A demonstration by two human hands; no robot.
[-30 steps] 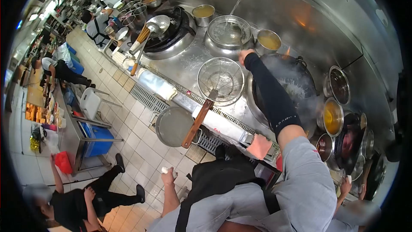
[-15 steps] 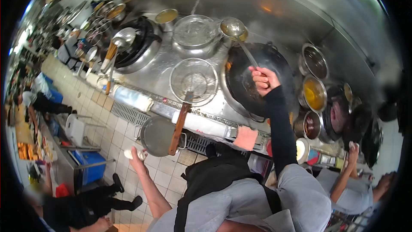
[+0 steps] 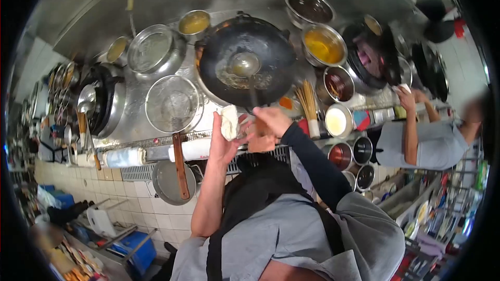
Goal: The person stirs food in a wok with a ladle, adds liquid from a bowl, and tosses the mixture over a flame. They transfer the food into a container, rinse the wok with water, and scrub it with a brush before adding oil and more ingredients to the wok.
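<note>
My left hand (image 3: 223, 147) is closed around a bunched white cloth (image 3: 229, 123), in front of the wok's near rim. Just to its right, my right hand (image 3: 274, 122) is at the end of the ladle's handle, its fingers partly blurred. The ladle (image 3: 245, 64) has its bowl down in the large black wok (image 3: 281, 60), whose bottom looks wet. An orange-pink cloth (image 3: 262, 143) hangs on the counter's front edge, just below my hands.
A wire strainer (image 3: 173, 105) lies left of the wok, its wooden handle over the counter edge. Behind it stands a water-filled pot (image 3: 151, 49). To the right are a bowl of yellow liquid (image 3: 324, 45) and a bamboo brush (image 3: 306, 101). A co-worker (image 3: 424, 143) stands at far right.
The ladle has gone from above the pots down into the wok. My left hand has brought the white cloth up beside my right hand. The view has swung right.
</note>
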